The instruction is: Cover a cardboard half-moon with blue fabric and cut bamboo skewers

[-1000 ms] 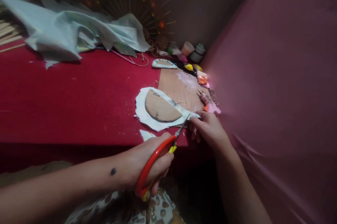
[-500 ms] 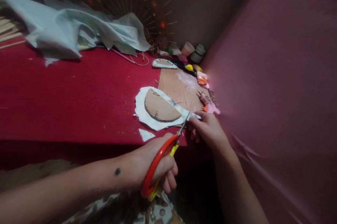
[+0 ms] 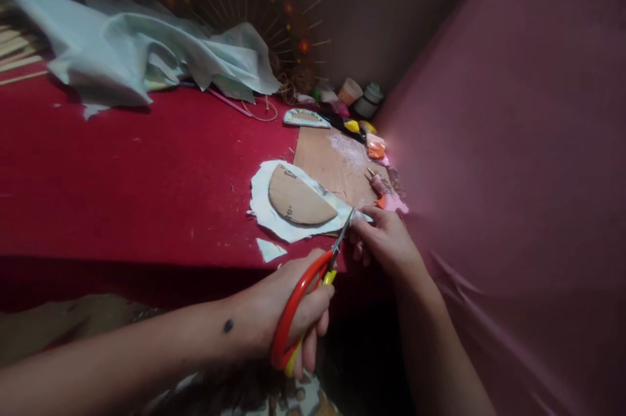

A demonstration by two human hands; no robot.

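Left hand [image 3: 288,308]: fingers curled through the loops of the orange-handled scissors [image 3: 313,289]; blades point up and away, tips at the near right edge of the white fabric [image 3: 274,217].
Right hand [image 3: 386,240]: pinching the fabric's right-hand tail between thumb and fingertips, just beside the blade tips.
Blades: slightly parted at the tips, as far as the dim light shows.
Fabric piece: lies flat at the near edge of the red worktop [image 3: 122,175], partly over a brown board [image 3: 337,165], with a cardboard half-disc [image 3: 298,197] on top of it.
Handling, fabric: likely thin, limp and light; would sag and fold under the blades unless held taut, so a pinch close to the cut line looks right.
Handling, half-disc: looks stiff and light; may be fixed to the fabric, cannot tell.
Scrap: a small white offcut [image 3: 270,250] just beside the piece, nearer the worktop edge.
Beyond: a rumpled pale cloth heap [image 3: 137,57] at the far left; small pots [image 3: 359,95] in the far corner.
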